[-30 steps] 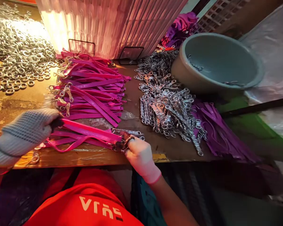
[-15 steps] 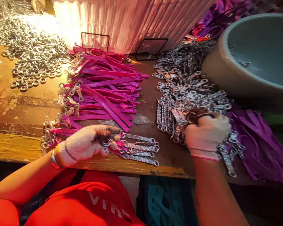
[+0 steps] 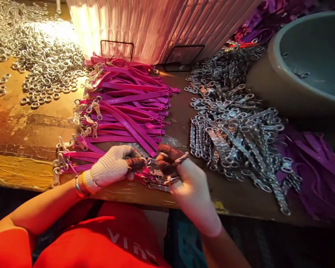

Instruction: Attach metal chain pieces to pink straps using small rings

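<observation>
My left hand, in a white dotted glove with dark-stained fingertips, pinches a metal ring above the table's front edge. My right hand, gloved and smeared by motion, is closed close beside it, with a twisted metal link poking out of its fingers. Below both hands lie several twisted metal links joined to magenta straps, partly hidden by the right hand. Just beyond is a pile of magenta straps with metal links at their left ends.
Loose metal rings cover the back left. Twisted metal links are heaped on the right, beside a large grey tub and purple straps. A ribbed translucent panel stands at the back, with black wire frames before it.
My right hand has moved left from the link heap to my left hand, bringing a metal link. My left hand stays near the same spot, still pinching a ring.
</observation>
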Demonstrator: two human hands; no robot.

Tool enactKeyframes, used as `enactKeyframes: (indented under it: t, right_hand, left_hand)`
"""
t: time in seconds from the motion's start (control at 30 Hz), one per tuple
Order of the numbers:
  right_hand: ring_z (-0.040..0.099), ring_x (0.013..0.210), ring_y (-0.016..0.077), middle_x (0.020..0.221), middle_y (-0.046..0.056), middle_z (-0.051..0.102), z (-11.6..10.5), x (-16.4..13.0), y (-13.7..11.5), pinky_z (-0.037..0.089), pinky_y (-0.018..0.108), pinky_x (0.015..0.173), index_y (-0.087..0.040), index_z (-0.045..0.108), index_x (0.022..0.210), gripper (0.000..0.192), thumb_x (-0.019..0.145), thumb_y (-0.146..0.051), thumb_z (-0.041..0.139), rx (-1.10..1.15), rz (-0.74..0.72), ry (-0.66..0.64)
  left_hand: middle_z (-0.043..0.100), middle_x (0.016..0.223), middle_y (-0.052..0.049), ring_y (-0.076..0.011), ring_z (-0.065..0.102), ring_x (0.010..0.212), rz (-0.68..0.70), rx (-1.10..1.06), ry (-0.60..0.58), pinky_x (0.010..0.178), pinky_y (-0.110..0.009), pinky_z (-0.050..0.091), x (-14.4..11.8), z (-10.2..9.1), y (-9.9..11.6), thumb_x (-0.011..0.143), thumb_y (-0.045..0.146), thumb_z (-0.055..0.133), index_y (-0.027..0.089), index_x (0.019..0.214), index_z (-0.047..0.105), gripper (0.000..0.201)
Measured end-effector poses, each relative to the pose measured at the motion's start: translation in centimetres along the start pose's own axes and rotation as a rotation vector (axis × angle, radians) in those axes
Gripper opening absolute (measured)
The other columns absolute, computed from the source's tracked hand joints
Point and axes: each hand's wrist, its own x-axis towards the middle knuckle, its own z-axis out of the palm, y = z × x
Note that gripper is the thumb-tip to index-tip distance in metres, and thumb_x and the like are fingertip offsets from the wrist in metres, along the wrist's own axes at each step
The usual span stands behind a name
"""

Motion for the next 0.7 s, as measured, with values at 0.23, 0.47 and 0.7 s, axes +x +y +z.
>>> enactKeyframes:
  t: [0.23,0.47,0.7]
  right_hand:
    - [0.069,0.095,0.0194,0.106,0.004,0.073,2.2,-1.1,-3.0,0.057,0.032,0.085,-0.023,0.067,0.118,0.031,0.088,-0.029,0.062,0.215,0.126,-0.011]
    - [0.069,0.098,0.0226,0.109,0.007,0.072,3.2,-3.0,-2.4,0.057,0.038,0.086,-0.023,0.063,0.123,0.032,0.093,-0.030,0.057,-0.040,0.032,0.164]
    - [0.065,0.087,0.0242,0.091,0.011,0.069,1.6,-2.0,-3.2,0.052,0.034,0.074,-0.016,0.066,0.097,0.028,0.080,-0.012,0.044,-0.561,-0.366,-0.166]
  left_hand:
    - [0.061,0.075,0.000,-0.0075,0.049,0.058,0.125,-0.091,-0.039,0.049,-0.017,0.038,-1.4,0.2,0.2,0.081,0.036,0.072,0.013,0.094,0.065,0.027]
    - [0.053,0.057,0.004,-0.0059,0.038,0.045,0.005,-0.323,-0.040,0.042,-0.018,0.028,-2.3,1.7,-1.0,0.084,0.048,0.068,0.016,0.085,0.058,0.034]
    - [0.054,0.062,0.003,-0.0090,0.045,0.055,0.125,0.086,0.052,0.051,-0.021,0.033,-2.5,1.1,-0.8,0.088,0.037,0.060,0.016,0.076,0.054,0.025]
